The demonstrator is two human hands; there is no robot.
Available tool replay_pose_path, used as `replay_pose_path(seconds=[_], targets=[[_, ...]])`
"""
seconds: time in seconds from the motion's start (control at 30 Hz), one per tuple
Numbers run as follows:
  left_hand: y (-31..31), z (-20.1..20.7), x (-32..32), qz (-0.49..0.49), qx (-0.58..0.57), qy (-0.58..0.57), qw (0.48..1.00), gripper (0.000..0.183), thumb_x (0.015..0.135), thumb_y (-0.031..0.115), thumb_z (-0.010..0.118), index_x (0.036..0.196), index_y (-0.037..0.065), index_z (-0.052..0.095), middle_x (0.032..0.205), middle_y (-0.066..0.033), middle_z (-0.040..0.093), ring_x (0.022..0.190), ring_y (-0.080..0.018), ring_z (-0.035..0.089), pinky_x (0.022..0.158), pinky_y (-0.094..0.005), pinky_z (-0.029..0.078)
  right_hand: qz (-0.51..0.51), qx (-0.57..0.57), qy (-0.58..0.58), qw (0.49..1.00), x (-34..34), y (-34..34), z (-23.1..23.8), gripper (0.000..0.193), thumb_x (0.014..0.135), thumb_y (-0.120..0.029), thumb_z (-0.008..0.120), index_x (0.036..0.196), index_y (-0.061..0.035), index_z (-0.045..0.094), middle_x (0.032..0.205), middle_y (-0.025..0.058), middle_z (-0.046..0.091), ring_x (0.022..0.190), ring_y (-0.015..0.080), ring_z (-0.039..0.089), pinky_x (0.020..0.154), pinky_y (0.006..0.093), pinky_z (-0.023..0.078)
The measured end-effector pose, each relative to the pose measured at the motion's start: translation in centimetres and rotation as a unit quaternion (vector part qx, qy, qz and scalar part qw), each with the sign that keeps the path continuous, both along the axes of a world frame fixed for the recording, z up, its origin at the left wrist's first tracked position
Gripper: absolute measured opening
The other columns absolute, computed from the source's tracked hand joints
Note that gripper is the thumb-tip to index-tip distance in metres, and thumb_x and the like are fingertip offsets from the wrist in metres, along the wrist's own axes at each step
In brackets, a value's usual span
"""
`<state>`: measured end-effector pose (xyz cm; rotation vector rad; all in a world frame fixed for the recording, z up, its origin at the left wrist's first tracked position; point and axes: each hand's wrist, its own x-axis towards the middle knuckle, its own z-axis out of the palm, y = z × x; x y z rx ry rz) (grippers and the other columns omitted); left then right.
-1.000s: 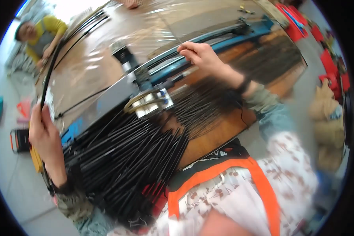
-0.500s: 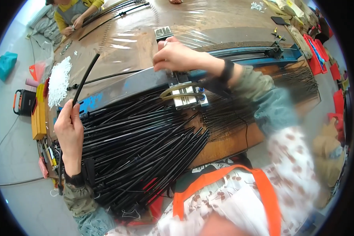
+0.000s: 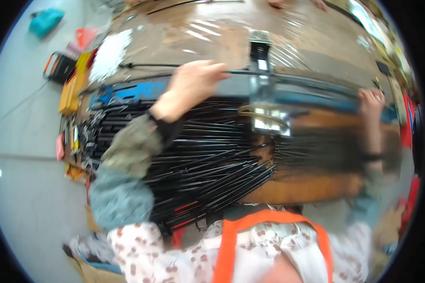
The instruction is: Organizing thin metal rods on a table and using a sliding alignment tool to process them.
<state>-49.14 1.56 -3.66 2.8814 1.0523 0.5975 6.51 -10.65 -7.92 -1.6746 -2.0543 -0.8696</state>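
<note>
My left hand (image 3: pixel 193 87) is over the blue metal rail fixture (image 3: pixel 148 89), its fingers pinched on a thin black rod (image 3: pixel 238 72) that runs right toward the middle of the fixture. Blur softens both hands. At the fixture's right end my right hand (image 3: pixel 372 101) has its fingers curled down; what lies under them is hidden. Between my hands stands a metal clamp block (image 3: pixel 259 59) on the rail. Nearer me is a shiny metal block with a yellowish hose (image 3: pixel 264 118). Many black rods (image 3: pixel 208 155) lie in a heap in front of the fixture.
White small tubes (image 3: pixel 111 54) are piled at the far left of the table, beside a yellow box (image 3: pixel 72 94). Dark thin coils or wires (image 3: pixel 316 151) lie front right. A dark flat object (image 3: pixel 384 68) is at the far right. Another person's hands (image 3: pixel 276 4) show at the far edge.
My left hand has moved right and forward from the upright black tube to the fixture. My right hand has gone from the middle to the rail's right end. The view has shifted.
</note>
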Motion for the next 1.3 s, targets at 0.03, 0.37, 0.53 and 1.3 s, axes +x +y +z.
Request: replay_pose_path(seconds=[0.03,0.37,0.53,1.3], targets=[[0.7,-0.8,2.6,-0.026,0.039,-0.021,0.999,0.02,0.094,0.027,0.063,0.089,0.008,0.064,0.079,-0.0137,0.064,0.075,-0.0353,0.065,0.065,-0.0457,0.052,0.001,-0.012,0.023,1.0,1.6,-0.3,-0.8,0.008,0.09,-0.013,0.064,0.093,-0.0081,0.069,0.087,0.008,0.068,0.092,0.0303,0.058,0.095,0.0431,0.04],[1.7,-4.1,3.7,0.02,-0.042,-0.032,0.998,0.025,0.094,0.028,0.063,0.082,0.006,0.066,0.079,-0.014,0.066,0.077,-0.0354,0.065,0.071,-0.045,0.053,0.042,0.009,0.061,0.997,2.0,1.1,-3.5,0.008,0.09,-0.011,0.066,0.093,-0.0039,0.063,0.085,0.0122,0.058,0.089,0.0315,0.056,0.084,0.041,0.042],[1.3,-4.6,4.0,0.027,-0.018,-0.138,0.99,0.023,0.087,0.028,0.071,0.076,0.008,0.071,0.075,-0.0118,0.064,0.073,-0.0344,0.064,0.066,-0.0441,0.05,0.009,-0.026,0.1,0.995,2.1,-0.1,-3.1,0.008,0.091,-0.01,0.066,0.096,-0.0042,0.065,0.09,0.0106,0.063,0.095,0.0306,0.058,0.088,0.0412,0.043],[0.8,-4.3,5.2,0.052,-0.04,0.003,0.998,0.021,0.096,0.025,0.058,0.085,0.007,0.056,0.078,-0.0163,0.066,0.074,-0.0417,0.063,0.062,-0.0503,0.047,0.154,-0.089,0.195,0.965,-18.6,-3.6,-2.6,0.031,0.087,-0.017,0.073,0.116,-0.0075,0.067,0.101,0.0069,0.07,0.104,0.0265,0.06,0.09,0.0402,0.041]])
